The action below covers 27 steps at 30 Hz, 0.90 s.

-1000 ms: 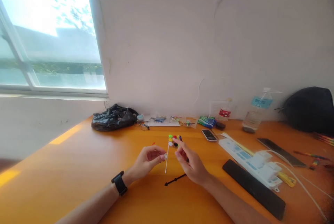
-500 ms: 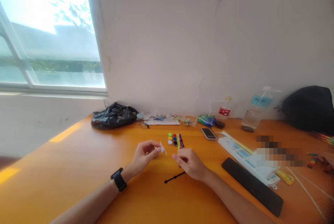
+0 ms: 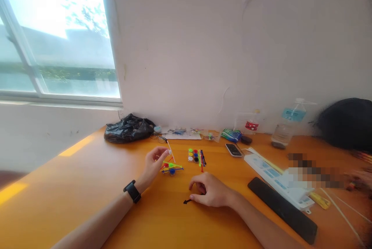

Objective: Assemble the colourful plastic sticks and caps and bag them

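My left hand [image 3: 154, 160], with a black watch on the wrist, pinches a thin white stick [image 3: 169, 147] that points up and to the right. Just right of it on the orange table [image 3: 87, 187] lies a small build of coloured sticks and round connectors [image 3: 171, 168]. Curled fingers of my right hand [image 3: 209, 193] rest on a black stick [image 3: 187, 201], whose arrow-shaped end pokes out to the left. Beyond both hands lies a cluster of coloured round connectors and sticks [image 3: 196, 156].
A black plastic bag [image 3: 128, 128], glasses, small packets, a phone [image 3: 234, 150] and a water bottle [image 3: 286, 127] line the wall. To the right lie a white power strip [image 3: 271, 171], a black wrist rest [image 3: 283, 209], cables and a dark bag [image 3: 347, 123]. Another person's hand [image 3: 362, 177] shows at the far right.
My left hand moved left and back with the white stick, uncovering the coloured stick build. My right hand dropped to the table onto the black stick.
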Motion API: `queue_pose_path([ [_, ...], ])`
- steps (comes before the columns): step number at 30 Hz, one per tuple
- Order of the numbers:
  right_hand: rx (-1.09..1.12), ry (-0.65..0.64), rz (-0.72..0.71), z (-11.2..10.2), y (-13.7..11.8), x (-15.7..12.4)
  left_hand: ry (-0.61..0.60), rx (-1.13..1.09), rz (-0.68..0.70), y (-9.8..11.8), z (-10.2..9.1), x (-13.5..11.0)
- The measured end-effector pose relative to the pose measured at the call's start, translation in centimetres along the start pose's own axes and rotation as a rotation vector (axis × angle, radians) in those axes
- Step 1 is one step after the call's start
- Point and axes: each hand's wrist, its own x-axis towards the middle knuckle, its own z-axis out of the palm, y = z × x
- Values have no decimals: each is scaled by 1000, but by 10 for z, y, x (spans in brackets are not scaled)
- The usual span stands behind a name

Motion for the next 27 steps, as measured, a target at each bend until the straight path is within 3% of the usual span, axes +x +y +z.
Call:
queue_pose_path([
  [5, 39, -26, -12, 1, 1, 1, 62, 61, 28, -10, -5, 11],
  [10, 33, -17, -18, 1, -1, 0, 142, 174, -113, -26, -23, 27],
  [16, 35, -26, -60, 2, 1, -1, 120, 313, -196, -44, -39, 38],
  [27, -37, 4, -76, -2, 5, 0, -9, 544, -80, -49, -35, 36],
])
